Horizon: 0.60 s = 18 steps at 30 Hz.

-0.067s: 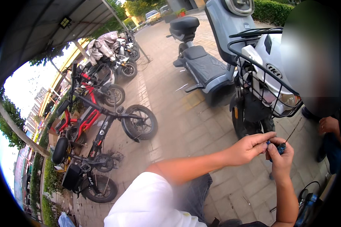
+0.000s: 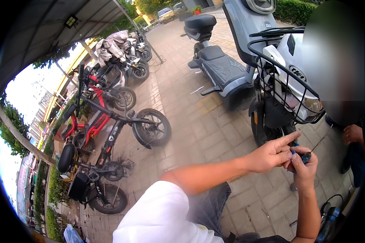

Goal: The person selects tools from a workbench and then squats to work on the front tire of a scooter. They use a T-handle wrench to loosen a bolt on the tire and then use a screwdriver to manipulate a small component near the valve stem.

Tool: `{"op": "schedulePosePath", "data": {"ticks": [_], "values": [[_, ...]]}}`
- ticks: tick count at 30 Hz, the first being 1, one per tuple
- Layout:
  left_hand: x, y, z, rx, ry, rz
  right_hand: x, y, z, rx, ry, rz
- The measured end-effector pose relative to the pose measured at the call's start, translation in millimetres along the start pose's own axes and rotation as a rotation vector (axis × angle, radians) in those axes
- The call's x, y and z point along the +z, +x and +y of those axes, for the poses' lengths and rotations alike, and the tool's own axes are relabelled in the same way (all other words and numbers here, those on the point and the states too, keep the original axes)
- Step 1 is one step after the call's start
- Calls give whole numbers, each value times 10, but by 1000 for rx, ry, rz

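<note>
My two hands meet at the lower right, in front of the scooter's front wheel. My right hand (image 2: 304, 175) is closed round a screwdriver (image 2: 307, 157) with a blue and dark handle, its thin shaft slanting up and to the right. My left hand (image 2: 267, 157) comes across from the left, its index finger stretched out and its other fingers bent in against my right thumb. A bit of blue shows between the hands; what the left fingertips pinch is hidden.
Ahead stands an electric scooter with a black wire basket (image 2: 286, 77); a grey scooter (image 2: 225, 69) is behind it. Folding electric bikes (image 2: 109, 137) line the left side. A person's hand (image 2: 353, 134) is at the right edge. A blue tool (image 2: 330, 218) lies lower right.
My left index finger has lifted and straightened away from the right hand. Both hands have shifted slightly right and the whole view has moved a little.
</note>
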<state>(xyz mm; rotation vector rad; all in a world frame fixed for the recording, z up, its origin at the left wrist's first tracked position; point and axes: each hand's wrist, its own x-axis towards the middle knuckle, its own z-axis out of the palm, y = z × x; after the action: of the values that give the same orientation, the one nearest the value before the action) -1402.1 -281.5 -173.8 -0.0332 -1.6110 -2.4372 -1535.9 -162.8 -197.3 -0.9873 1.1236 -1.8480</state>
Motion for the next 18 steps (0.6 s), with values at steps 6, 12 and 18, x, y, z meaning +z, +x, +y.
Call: {"op": "schedulePosePath", "data": {"ticks": [6, 12, 18], "values": [[-153, 28, 20, -137, -64, -120, -137, 68, 15, -53, -59, -157], [-154, 102, -63, 316, 715, 370, -112, 129, -63, -393, -415, -36], [3, 89, -74, 5, 244, 301, -134, 104, -22, -586, -692, -47]]}}
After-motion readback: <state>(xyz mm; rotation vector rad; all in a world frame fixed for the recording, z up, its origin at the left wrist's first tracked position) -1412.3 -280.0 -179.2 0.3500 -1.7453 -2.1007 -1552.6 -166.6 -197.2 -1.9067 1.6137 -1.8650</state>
